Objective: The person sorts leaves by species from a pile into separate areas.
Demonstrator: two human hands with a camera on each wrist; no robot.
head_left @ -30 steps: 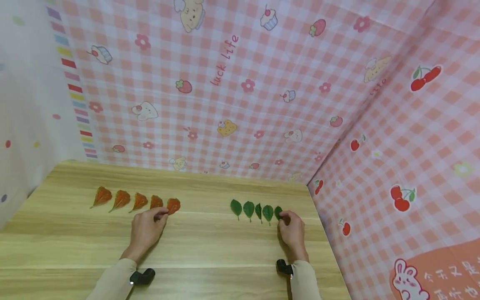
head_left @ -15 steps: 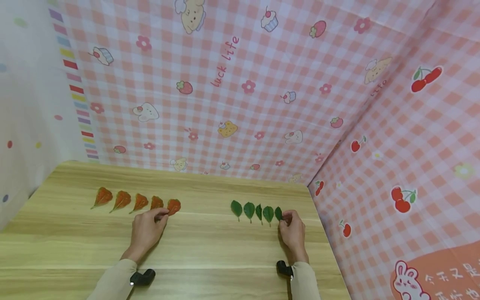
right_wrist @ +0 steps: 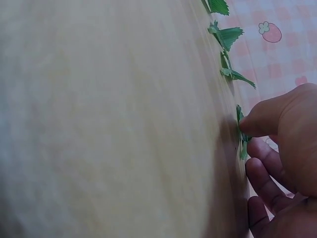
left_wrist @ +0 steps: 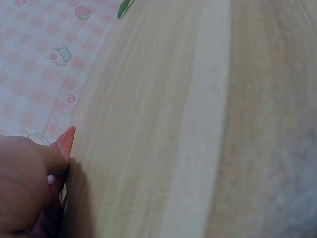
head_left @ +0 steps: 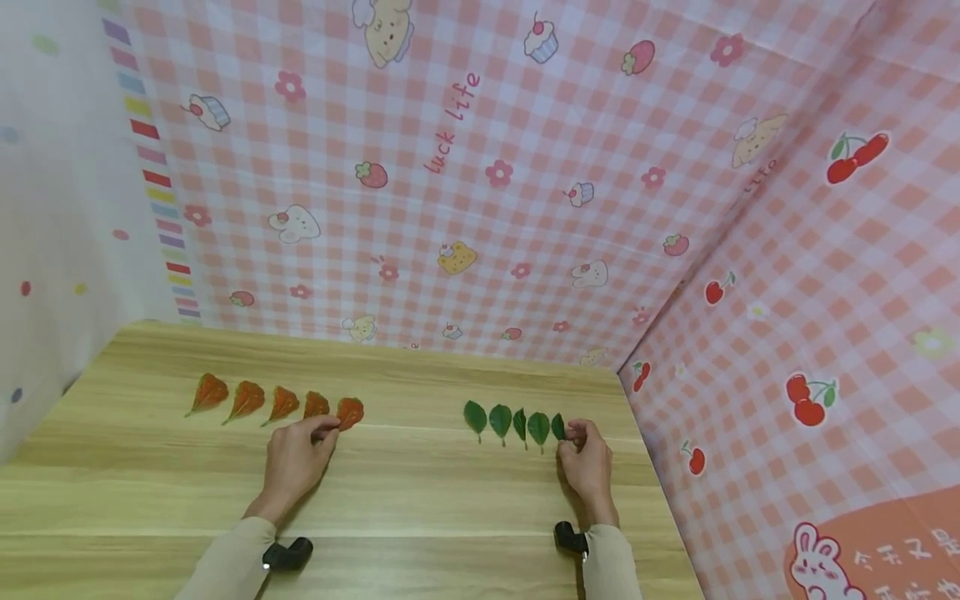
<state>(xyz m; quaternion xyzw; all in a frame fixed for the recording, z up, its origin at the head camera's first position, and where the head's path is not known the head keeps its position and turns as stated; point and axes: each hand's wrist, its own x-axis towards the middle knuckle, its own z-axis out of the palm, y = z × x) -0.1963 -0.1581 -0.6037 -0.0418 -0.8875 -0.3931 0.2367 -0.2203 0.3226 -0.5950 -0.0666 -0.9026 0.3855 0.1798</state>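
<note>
Several orange-red leaves lie in a row at the left of the wooden table. My left hand [head_left: 296, 458] pinches the rightmost red leaf [head_left: 350, 412] by its lower end between thumb and forefinger; its tip [left_wrist: 66, 140] shows past the fingers in the left wrist view. A second red leaf [head_left: 317, 402] is partly covered by that hand. Over on the right, several green leaves stand in a similar row. Thumb and forefinger of my right hand [head_left: 587, 467] pinch the rightmost green leaf [head_left: 558, 426], seen edge-on as a narrow green leaf [right_wrist: 240, 126] in the right wrist view.
Bare wood [head_left: 420, 492] stretches between the two rows and in front of the hands. A pink checked cloth wall [head_left: 465, 208] rises behind the table. Another checked wall [head_left: 750, 358] runs along the right edge, and a pale dotted one [head_left: 67, 208] stands at the left.
My right fingertips have shifted slightly to the right at the green leaf, which looks a little narrower. My left hand and the other leaves keep their places; the head view has drifted slightly.
</note>
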